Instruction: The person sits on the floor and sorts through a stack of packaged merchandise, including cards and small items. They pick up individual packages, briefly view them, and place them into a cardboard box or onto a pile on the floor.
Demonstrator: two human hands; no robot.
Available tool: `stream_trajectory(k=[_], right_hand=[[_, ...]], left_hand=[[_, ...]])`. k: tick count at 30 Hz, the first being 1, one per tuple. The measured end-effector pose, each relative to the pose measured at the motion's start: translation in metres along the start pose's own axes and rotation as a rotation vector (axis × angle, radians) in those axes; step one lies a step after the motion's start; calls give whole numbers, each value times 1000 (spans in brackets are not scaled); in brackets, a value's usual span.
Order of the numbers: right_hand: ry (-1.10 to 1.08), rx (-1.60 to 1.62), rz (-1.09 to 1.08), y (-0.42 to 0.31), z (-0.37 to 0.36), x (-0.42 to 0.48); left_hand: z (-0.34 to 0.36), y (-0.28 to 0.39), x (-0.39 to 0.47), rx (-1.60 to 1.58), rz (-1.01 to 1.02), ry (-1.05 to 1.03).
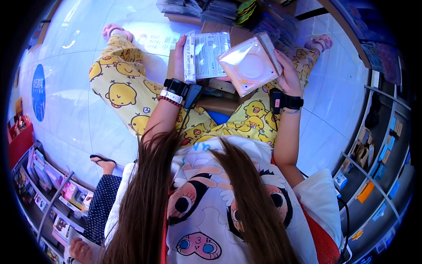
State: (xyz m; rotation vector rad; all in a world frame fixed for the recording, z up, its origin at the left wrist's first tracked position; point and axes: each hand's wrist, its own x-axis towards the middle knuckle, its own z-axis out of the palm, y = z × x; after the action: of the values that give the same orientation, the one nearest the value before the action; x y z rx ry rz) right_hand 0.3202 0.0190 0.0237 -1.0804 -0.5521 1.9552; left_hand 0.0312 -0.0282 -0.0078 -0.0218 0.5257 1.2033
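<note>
My left hand point(179, 61) is closed around the left edge of a flat, clear-wrapped package point(211, 54) printed with rows of small writing. In my right hand point(290, 74) is a square pink package point(249, 64) with a glossy clear front and a pale round shape in its middle. The pink package is tilted, and its left corner reaches the right side of the other package. Both are held up over an open cardboard box point(217, 102) between my legs. The fingers behind the packages are mostly hidden.
Stacks of wrapped packages point(219, 11) and green-yellow packs point(245, 13) lie beyond my hands. Goods fill shelves at right point(362, 145) and lower left point(46, 171). Another person's sandalled foot point(107, 163) and hand point(80, 250) are at my left. A cable point(346, 217) hangs at right.
</note>
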Motion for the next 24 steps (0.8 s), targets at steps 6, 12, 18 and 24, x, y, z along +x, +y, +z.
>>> stream_trajectory(k=[6, 12, 18, 24], right_hand=[[234, 339, -5, 37, 0, 19], [174, 640, -41, 29, 34, 12], [-31, 55, -138, 34, 48, 8], [-22, 11, -138, 35, 50, 8]], left_hand=[[13, 2, -1, -190, -184, -169], [17, -1, -1, -175, -133, -161], [18, 1, -2, -52, -79, -114], [31, 3, -6, 216, 18, 23]])
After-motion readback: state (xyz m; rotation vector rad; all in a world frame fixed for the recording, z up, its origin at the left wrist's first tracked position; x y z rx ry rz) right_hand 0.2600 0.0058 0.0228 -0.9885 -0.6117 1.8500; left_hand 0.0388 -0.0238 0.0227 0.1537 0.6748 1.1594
